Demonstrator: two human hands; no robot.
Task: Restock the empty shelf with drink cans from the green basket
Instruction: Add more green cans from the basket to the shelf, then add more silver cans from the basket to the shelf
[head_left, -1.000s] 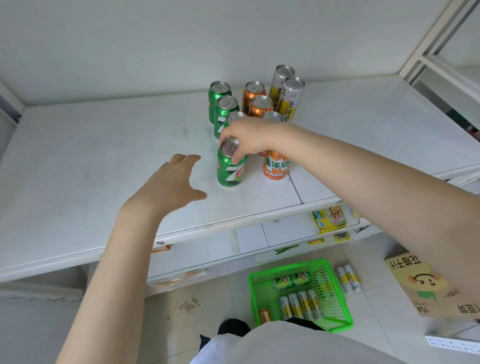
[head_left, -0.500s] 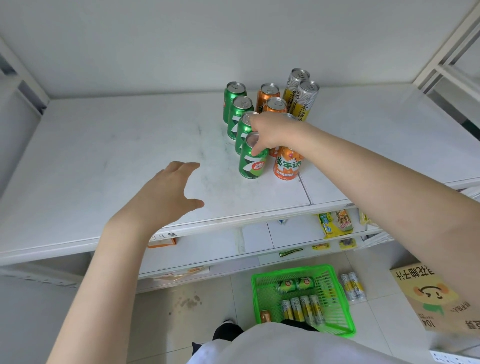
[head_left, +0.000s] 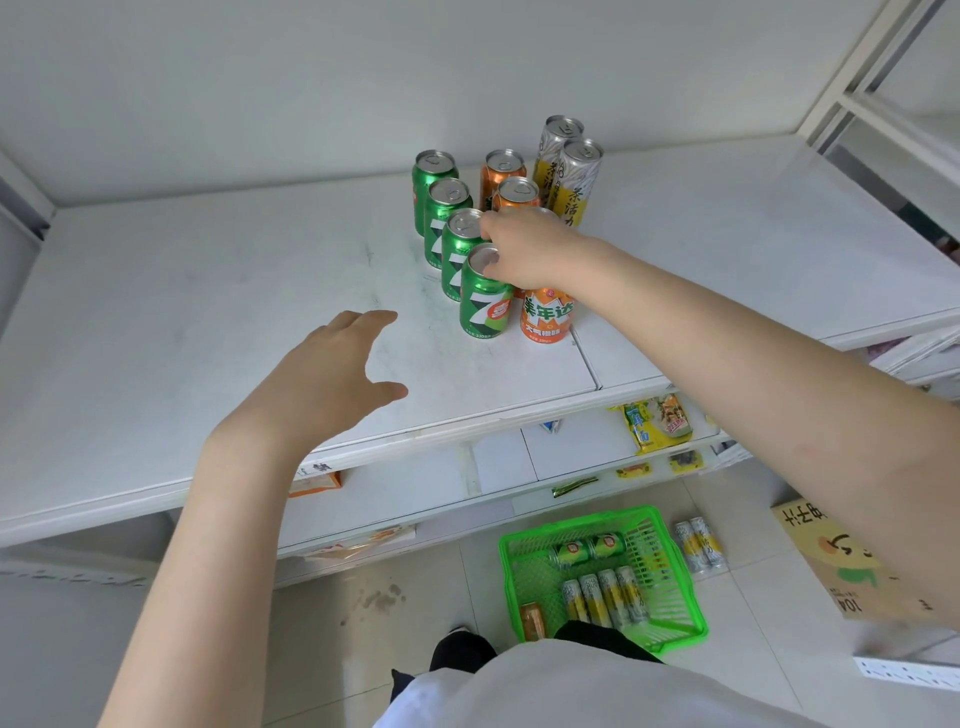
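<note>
On the white shelf (head_left: 208, 312) stand a row of green cans, a row of orange cans and two tall silver-yellow cans (head_left: 576, 182). My right hand (head_left: 524, 249) grips the front green can (head_left: 483, 312) by its top rim; the can stands upright on the shelf beside the front orange can (head_left: 545, 319). My left hand (head_left: 322, 379) hovers over the shelf left of the cans, fingers spread and holding nothing. Down on the floor, the green basket (head_left: 506, 571) holds several more cans (head_left: 605, 603) lying on their sides.
Two silver-yellow cans (head_left: 698, 545) lie on the floor right of the basket. A cardboard box (head_left: 831, 561) sits further right. Lower shelves carry yellow snack packets (head_left: 657, 421). A white upright frames the shelf at the right (head_left: 852, 67).
My right hand has slid the front green can back in line with the green row and beside the orange can. My left hand stays hovering over the shelf.
</note>
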